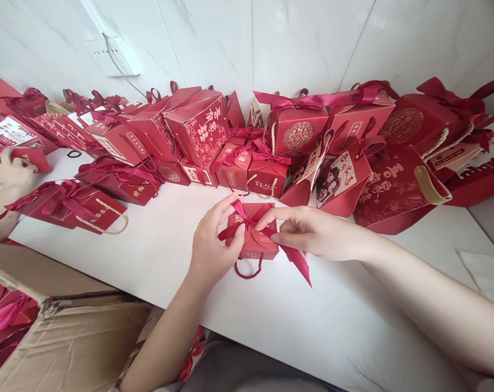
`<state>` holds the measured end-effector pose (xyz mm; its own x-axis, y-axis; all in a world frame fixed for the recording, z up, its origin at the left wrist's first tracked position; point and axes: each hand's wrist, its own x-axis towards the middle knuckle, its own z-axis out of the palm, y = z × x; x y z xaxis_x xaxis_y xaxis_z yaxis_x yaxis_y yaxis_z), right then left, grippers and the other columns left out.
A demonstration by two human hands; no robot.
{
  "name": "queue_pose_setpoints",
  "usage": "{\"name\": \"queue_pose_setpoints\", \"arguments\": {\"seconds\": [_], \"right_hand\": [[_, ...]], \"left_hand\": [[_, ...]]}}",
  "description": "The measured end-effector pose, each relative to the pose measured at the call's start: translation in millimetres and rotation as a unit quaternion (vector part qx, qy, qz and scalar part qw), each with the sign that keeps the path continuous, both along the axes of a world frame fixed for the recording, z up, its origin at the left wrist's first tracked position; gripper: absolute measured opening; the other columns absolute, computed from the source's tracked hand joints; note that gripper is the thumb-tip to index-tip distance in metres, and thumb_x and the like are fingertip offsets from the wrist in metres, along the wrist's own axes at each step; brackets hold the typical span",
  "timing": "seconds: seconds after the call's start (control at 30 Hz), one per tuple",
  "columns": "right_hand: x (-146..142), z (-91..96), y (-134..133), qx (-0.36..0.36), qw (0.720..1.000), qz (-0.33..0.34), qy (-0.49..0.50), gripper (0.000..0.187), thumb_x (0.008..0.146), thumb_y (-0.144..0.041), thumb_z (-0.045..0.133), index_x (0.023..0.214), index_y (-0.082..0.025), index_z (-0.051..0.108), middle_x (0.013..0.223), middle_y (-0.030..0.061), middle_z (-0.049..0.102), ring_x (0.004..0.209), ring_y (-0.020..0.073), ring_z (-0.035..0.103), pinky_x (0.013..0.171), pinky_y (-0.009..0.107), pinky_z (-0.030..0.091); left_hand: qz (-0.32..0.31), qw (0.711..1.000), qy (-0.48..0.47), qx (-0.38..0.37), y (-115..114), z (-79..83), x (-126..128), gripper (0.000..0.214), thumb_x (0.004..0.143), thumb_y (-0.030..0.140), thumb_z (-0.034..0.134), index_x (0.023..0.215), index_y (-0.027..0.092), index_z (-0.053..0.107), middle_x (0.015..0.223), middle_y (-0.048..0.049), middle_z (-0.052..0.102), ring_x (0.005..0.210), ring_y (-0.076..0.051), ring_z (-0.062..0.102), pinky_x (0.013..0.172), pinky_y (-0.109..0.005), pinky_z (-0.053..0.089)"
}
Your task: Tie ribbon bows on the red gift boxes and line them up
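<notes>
A small red gift box (260,252) lies on the white table in front of me, with a dark red twisted cord handle (249,276) at its near side. A crimson ribbon (299,264) is tied in a bow on top, one tail trailing to the right over the table. My left hand (212,239) pinches the bow's left loops between thumb and fingers. From the right, my right hand (312,233) closes thumb and index finger on the ribbon beside the knot. Its other fingers are curled in.
Many red gift boxes with ribbons, such as a tall one (197,128), line the tiled wall (304,38). A ribboned box (103,209) stands at left. Another person's hand (13,169) touches a red box. An open cardboard carton (87,337) of red items stands lower left.
</notes>
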<state>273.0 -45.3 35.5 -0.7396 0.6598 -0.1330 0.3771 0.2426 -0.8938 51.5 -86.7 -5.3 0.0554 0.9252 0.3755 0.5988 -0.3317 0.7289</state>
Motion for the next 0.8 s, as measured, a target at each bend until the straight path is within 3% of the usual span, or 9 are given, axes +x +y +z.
{"name": "queue_pose_setpoints", "arguments": {"seconds": [0.13, 0.33, 0.57, 0.67, 0.73, 0.8], "right_hand": [[0, -1.8, 3, -0.011, 1.000, 0.008, 0.010, 0.024, 0.094, -0.022, 0.050, 0.114, -0.024, 0.063, 0.056, -0.0097, 0.039, 0.044, 0.0083, 0.029, 0.045, 0.021, 0.027], [-2, -3.8, 5, -0.001, 1.000, -0.001, 0.012, 0.027, 0.093, -0.020, 0.053, 0.117, -0.023, 0.064, 0.057, -0.0098, 0.038, 0.046, 0.0079, 0.029, 0.046, 0.021, 0.028], [0, -6.4, 6, -0.028, 0.999, -0.003, 0.024, 0.030, 0.095, -0.021, 0.052, 0.124, -0.022, 0.061, 0.058, -0.0096, 0.042, 0.045, 0.0073, 0.031, 0.047, 0.021, 0.031], [0, -7.6, 6, -0.014, 1.000, 0.003, 0.025, 0.029, 0.095, -0.020, 0.052, 0.122, -0.023, 0.063, 0.057, -0.0094, 0.040, 0.046, 0.0073, 0.030, 0.046, 0.020, 0.030], [1, -7.9, 7, -0.021, 0.999, 0.011, 0.030, 0.028, 0.096, -0.023, 0.052, 0.121, -0.024, 0.063, 0.059, -0.0080, 0.045, 0.047, 0.0080, 0.037, 0.047, 0.021, 0.034], [2, -7.2, 8, -0.041, 0.998, 0.020, 0.037, 0.027, 0.097, -0.026, 0.051, 0.122, -0.023, 0.061, 0.062, -0.0054, 0.054, 0.050, 0.0094, 0.046, 0.049, 0.022, 0.037]], "left_hand": [[-0.004, 0.999, -0.021, -0.027, -2, 1.9, 0, 0.063, 0.086, 0.016, 0.059, 0.146, 0.029, 0.041, 0.139, -0.0086, 0.061, 0.131, -0.030, 0.056, 0.071, -0.026, 0.062], [-0.001, 0.998, -0.054, -0.037, -2, 2.6, 2, 0.071, 0.086, 0.018, 0.061, 0.151, 0.033, 0.033, 0.146, -0.0068, 0.055, 0.133, -0.029, 0.054, 0.088, -0.034, 0.061], [0.011, 0.996, -0.079, -0.041, -3, -2.4, 0, 0.083, 0.086, 0.021, 0.064, 0.156, 0.035, 0.021, 0.152, -0.0081, 0.047, 0.126, -0.026, 0.060, 0.094, -0.036, 0.059], [0.027, 0.996, -0.079, -0.005, -2, -5.4, -4, 0.063, 0.084, 0.020, 0.068, 0.143, 0.030, 0.047, 0.139, -0.0059, 0.061, 0.122, -0.024, 0.062, 0.103, -0.037, 0.054], [0.041, 0.995, -0.088, 0.036, -1, -7.5, -8, 0.034, 0.085, 0.021, 0.068, 0.119, 0.025, 0.067, 0.121, -0.0044, 0.070, 0.115, -0.022, 0.066, 0.103, -0.038, 0.052], [0.066, 0.989, -0.116, 0.070, 0, -9.0, -11, 0.014, 0.088, 0.023, 0.065, 0.099, 0.023, 0.073, 0.102, -0.0036, 0.075, 0.102, -0.020, 0.069, 0.096, -0.035, 0.055]]}}
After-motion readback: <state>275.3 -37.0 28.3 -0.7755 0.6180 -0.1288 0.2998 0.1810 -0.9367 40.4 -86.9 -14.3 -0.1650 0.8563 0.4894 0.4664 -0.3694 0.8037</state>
